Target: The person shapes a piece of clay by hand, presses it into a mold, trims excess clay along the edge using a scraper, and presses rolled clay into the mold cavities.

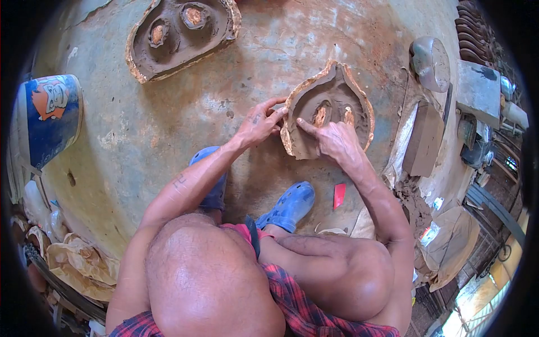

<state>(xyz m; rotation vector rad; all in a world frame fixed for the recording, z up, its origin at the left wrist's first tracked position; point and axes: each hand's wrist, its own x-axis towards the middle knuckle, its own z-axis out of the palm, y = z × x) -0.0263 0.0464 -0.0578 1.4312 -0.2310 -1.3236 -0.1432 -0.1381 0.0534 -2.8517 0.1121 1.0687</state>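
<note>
A mold (288, 139) with a rough, pale orange rim lies on the floor in front of me, lined inside with wet grey-brown clay (306, 104). Two raised oval openings in the lining show the pale mold surface. My left hand (261, 122) holds the mold's left rim, its thumb at the edge and some fingertips hidden. Over the lower part of the mold is my right hand (338, 141), its index finger stretched out and touching the clay near the left wall. The other fingers are curled and partly hidden, with nothing visible in them.
Another clay-lined mold (132, 53) lies at upper left. To the right are a clay block (424, 140), a shiny rounded metal object (429, 63) and a grey block (477, 92). A red scrap (339, 196) lies near my blue clog (289, 205). A blue container (53, 121) stands at left.
</note>
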